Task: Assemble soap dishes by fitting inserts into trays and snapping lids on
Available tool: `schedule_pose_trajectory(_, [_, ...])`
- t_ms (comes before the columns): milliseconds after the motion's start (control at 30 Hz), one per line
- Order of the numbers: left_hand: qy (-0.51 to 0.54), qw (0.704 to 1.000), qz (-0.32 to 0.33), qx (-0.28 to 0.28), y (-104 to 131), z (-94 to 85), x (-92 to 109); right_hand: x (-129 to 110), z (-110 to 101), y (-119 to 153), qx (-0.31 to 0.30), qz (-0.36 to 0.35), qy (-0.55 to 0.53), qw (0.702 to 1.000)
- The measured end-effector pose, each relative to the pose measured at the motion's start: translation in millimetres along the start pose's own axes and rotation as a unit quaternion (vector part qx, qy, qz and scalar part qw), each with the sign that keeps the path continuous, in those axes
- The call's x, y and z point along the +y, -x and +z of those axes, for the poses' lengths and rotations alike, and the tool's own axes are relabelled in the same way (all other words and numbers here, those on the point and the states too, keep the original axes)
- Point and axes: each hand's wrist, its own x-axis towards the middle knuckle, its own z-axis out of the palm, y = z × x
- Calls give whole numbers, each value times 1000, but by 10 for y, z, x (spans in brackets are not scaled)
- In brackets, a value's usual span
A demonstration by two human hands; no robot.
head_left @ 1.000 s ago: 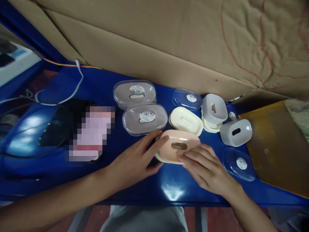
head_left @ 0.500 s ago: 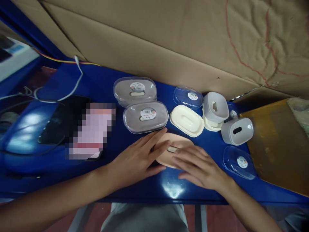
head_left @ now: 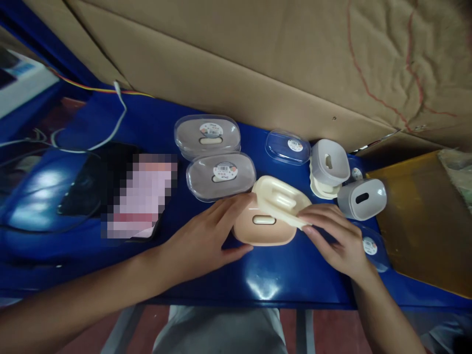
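Note:
A peach oval box with a slot in its top sits on the blue table near the front. My left hand grips its left end, thumb at the front edge and fingers at the back. My right hand pinches the right end of a cream oval tray, tilted over the back of the peach box. Behind my left hand stand two grey boxes under clear covers with round labels.
Toward the right are two small grey boxes, one resting on cream pieces. Clear lids lie nearby. A brown carton borders the right side. A phone and cables lie left.
My right hand has left the peach box and taken hold of the cream tray, which is now lifted and tilted over the box. My left hand stays at the box's left end.

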Motion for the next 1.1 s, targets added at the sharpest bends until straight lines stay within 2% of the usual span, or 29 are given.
schedule_pose_trajectory(100, [23, 999, -23, -2, -2, 3, -11, -69, -45, 22, -45, -38, 7, 998])
schedule_pose_trajectory(267, [32, 999, -40, -14, -3, 10, -21, -140, 14, 65, -87, -82, 55, 991])
schedule_pose_trajectory(367, [28, 999, -37, -19, -6, 3, -29, -136, 16, 70, -90, -76, 69, 991])
schedule_pose_trajectory(467, [25, 999, -27, -15, -13, -3, -34, -71, -13, 60, -64, -43, 98, 992])
schedule_pose_trajectory(567, [0, 1000, 7, -16, -18, -2, -34, 30, -22, 49, -39, -8, 130, 991])
schedule_pose_trajectory(700, [-45, 995, 84, -30, -27, -10, -18, 136, 18, 43, -47, 19, 121, 991])
schedule_pose_trajectory(800, [-54, 992, 105, -48, -28, -34, 11, 171, 42, 4, -40, 24, 110, 993])
schedule_pose_trajectory(967, [-37, 990, 121, -68, 17, -60, 63, 301, 60, -311, -48, 12, 129, 990])
schedule_pose_trajectory(1100, [-48, 985, 153, -66, 52, -48, 68, 511, 118, -750, -45, 52, 227, 972])
